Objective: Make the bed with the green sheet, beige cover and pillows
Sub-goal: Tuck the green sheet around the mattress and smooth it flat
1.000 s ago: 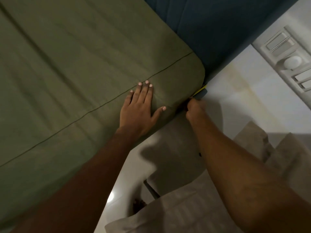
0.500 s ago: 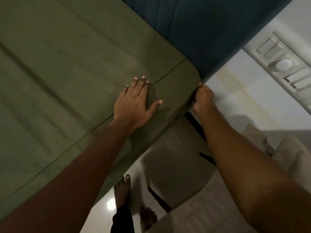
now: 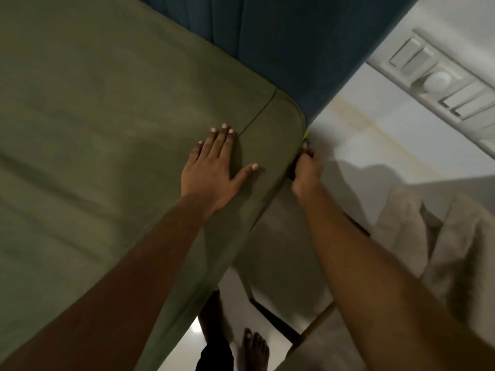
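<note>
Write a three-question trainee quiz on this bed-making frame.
1. True or false: the left hand lies flat on the olive-green fabric sheet.
2. The right hand is: A) on a pillow; B) at the sheet's corner edge; C) on the wall switches.
3. Fill in (on/beside): the crumpled beige cover lies ___ the sheet.
Key: 1 true; 2 B; 3 beside.

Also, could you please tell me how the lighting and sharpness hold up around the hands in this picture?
Head view: dim and soft throughout; the left hand casts a faint shadow on the green sheet; the right hand lies in dark at the sheet's corner, so its grip is unreadable; the floor shows some glare near the feet.
</note>
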